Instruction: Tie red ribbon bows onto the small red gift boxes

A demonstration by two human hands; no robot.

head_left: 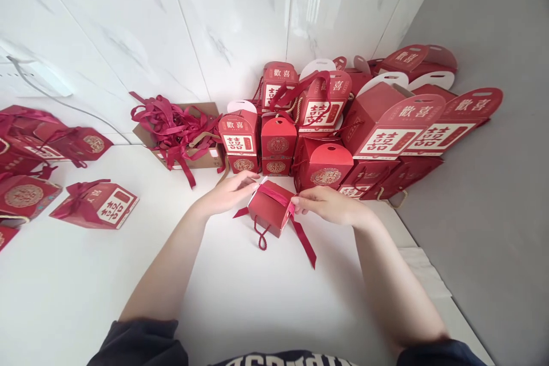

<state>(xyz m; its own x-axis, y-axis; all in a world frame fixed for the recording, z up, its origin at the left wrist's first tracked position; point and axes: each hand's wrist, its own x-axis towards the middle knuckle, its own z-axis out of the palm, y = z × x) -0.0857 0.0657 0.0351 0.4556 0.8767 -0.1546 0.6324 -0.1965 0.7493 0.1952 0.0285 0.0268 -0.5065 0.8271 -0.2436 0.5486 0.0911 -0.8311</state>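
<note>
One bare left hand and one bare right hand are counted, with one red cardboard box and one crimson fabric ribbon between them. One brown cardboard carton is seen. At least ten stacked red boxes are counted at right, one bow-tied red box and at least three clustered red boxes at left.

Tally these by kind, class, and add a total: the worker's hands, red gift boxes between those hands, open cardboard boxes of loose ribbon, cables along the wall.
Hands: 2, left hand and right hand
Red gift box between the hands: 1
Open cardboard box of loose ribbon: 1
Cable: 1
Total: 5
</note>
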